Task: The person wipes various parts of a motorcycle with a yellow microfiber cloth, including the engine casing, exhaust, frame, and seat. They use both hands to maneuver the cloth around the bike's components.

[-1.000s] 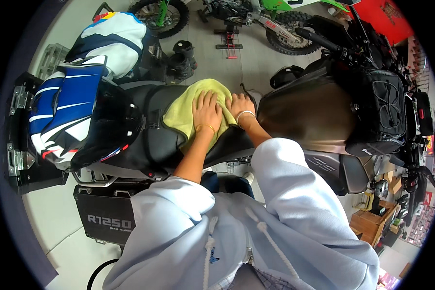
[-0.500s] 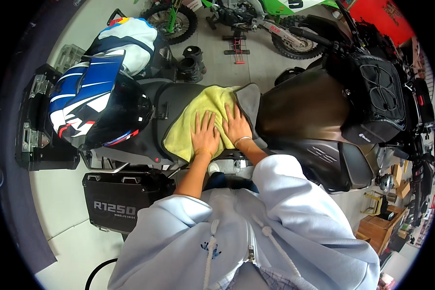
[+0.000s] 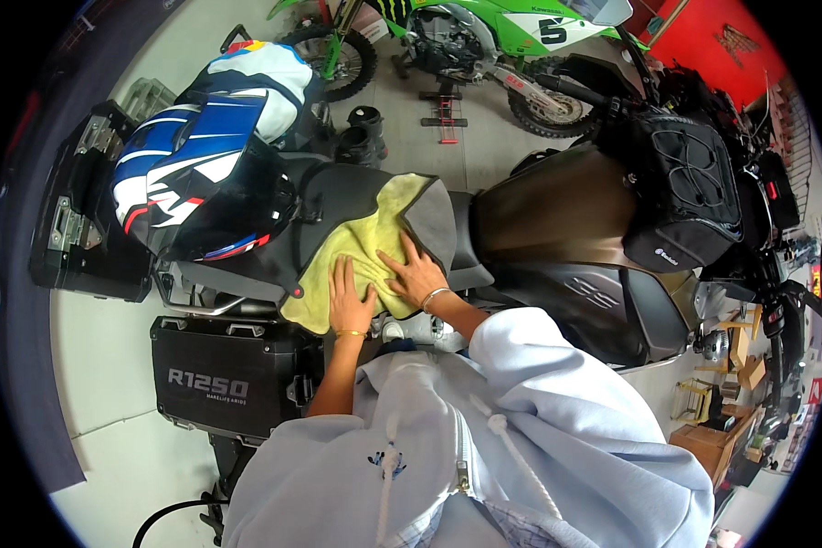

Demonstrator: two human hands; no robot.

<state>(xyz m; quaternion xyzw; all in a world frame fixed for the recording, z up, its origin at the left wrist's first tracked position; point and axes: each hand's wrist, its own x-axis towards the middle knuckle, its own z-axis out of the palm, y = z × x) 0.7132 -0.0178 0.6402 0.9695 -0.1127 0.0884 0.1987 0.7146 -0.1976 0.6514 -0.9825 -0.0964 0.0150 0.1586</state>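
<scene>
A yellow-green towel (image 3: 365, 247) with a grey reverse and dark edging lies rumpled over the dark seat (image 3: 333, 187) of a motorcycle. My left hand (image 3: 349, 301) rests on its near part, fingers stretched out and thumb spread. Just to the right, my right hand (image 3: 417, 274) presses on the towel with its fingers apart and slightly bent. One towel corner is folded over and shows the grey side. The towel's near edge hangs over the side of the seat.
On the left of the seat sits a blue and white helmet (image 3: 192, 173). Black hard cases (image 3: 233, 370) flank the motorcycle's tail. To the right are the brown tank (image 3: 557, 205) and a black bag (image 3: 685, 183). A green dirt bike (image 3: 447, 41) and black boots (image 3: 361, 137) stand beyond.
Both hands have slid toward me with the towel, the left hand also going leftward. The towel is more bunched, and its near edge hangs lower over the seat. My view has shifted slightly.
</scene>
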